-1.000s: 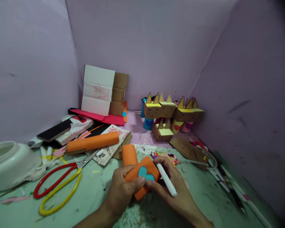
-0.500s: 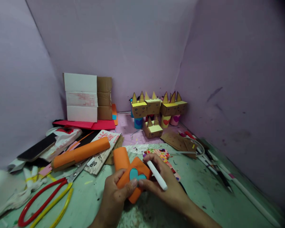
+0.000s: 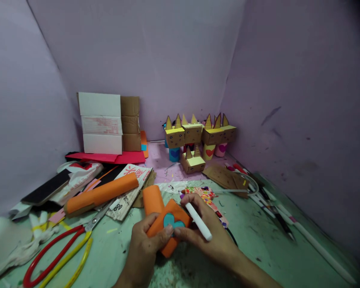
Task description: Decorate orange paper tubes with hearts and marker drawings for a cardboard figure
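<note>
Card (image 3: 132, 198) bears "80" (image 3: 117, 207), red characters (image 3: 133, 172); left hand (image 3: 143, 242) pinches orange heart roll (image 3: 159, 226); right hand (image 3: 215, 227), roll and marker (image 3: 198, 222).

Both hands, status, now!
Left hand: closed, holding the orange piece, thumb on its blue heart.
Right hand: closed, holding the marker, thumb also on the heart.

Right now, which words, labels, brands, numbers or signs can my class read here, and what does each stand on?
"80": black digits on the printed white sheet.
Red characters, same sheet: not clear enough to quote.
Small dark print beside the digits: too small.
Pale red print on the white cardboard panel: too faint.
White marker in the right hand: no lettering can be made out.
</note>
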A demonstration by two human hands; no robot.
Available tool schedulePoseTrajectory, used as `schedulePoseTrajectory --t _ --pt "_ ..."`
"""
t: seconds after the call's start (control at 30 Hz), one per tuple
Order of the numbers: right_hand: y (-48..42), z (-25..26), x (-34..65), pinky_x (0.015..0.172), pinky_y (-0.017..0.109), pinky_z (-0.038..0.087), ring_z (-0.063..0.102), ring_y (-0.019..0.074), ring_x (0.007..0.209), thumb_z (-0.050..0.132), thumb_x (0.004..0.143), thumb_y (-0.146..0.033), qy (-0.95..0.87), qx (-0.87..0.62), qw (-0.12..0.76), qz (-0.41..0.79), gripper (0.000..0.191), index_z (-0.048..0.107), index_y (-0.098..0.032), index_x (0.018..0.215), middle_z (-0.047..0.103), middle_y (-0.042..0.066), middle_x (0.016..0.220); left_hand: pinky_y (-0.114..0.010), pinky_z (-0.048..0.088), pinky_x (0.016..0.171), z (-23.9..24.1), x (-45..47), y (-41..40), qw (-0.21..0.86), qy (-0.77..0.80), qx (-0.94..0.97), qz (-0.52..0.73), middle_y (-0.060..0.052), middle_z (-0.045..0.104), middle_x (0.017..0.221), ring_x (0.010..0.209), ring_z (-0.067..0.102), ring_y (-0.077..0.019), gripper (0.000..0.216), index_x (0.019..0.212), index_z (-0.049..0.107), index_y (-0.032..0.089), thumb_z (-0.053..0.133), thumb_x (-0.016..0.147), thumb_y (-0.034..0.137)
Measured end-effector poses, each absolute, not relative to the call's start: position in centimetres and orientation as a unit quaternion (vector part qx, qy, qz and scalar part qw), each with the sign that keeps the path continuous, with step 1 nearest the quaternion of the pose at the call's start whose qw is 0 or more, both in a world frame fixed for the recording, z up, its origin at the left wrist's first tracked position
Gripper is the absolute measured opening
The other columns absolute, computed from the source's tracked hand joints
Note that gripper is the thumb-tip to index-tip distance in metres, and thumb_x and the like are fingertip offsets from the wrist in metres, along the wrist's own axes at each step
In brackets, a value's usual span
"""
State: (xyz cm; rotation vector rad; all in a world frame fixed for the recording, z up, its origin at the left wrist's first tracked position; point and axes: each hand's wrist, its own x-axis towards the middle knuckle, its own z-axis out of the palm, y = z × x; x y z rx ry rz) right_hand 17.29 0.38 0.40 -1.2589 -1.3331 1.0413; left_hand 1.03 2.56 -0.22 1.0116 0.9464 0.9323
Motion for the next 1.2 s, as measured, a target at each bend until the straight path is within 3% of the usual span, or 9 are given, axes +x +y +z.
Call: schedulePoseTrajectory --t 0.2,0.47,0.67,1.2 --pt "1.0 1.9 17.9 0.059 0.026 0.041 0.049 0.0124 0.063 0.076 0.058 -0.026 -0.469 -0.461 0.504 0.56 0.042 0.053 -0.023 0.093 0.053 -0.004 0.077 -0.027 0.043 0.059 -0.3 0.7 2.8 0.663 0.419 0.461 0.415 -0.003 0.065 0.068 0.062 0.054 -0.0163 0.03 0.078 0.07 0.012 0.078 0.064 0.038" --pt "2.1 0.9 17.9 0.054 0.025 0.046 0.057 0.0123 0.055 0.072 0.043 -0.007 -0.338 -0.41 0.531 0.661 0.05 0.054 -0.022 0.088 0.063 -0.005 0.069 -0.029 0.046 0.065 0.1 1.1 3.0 0.669 0.43 0.431 0.426 -0.004 0.069 0.071 0.066 0.059 -0.0188 0.034 0.08 0.072 0.011 0.081 0.059 0.037" --pt "2.0 0.7 17.7 0.052 0.025 0.046 0.054 0.0104 0.05 0.073 0.049 -0.014 -0.341 -0.433 0.537 0.639 0.044 0.055 -0.021 0.089 0.059 -0.008 0.06 -0.028 0.046 0.063 0.3 1.2 3.0 0.678 0.43 0.422 0.421 -0.003 0.068 0.068 0.063 0.057 -0.0172 0.032 0.077 0.071 0.012 0.083 0.056 0.034" --pt "1.3 1.4 17.8 0.058 0.025 0.042 0.049 0.0102 0.06 0.075 0.053 -0.018 -0.415 -0.477 0.506 0.587 0.048 0.051 -0.022 0.094 0.054 -0.006 0.072 -0.029 0.049 0.068 0.0 1.2 2.9 0.692 0.404 0.415 0.431 -0.007 0.071 0.077 0.07 0.061 -0.0187 0.031 0.082 0.073 0.011 0.081 0.061 0.032"
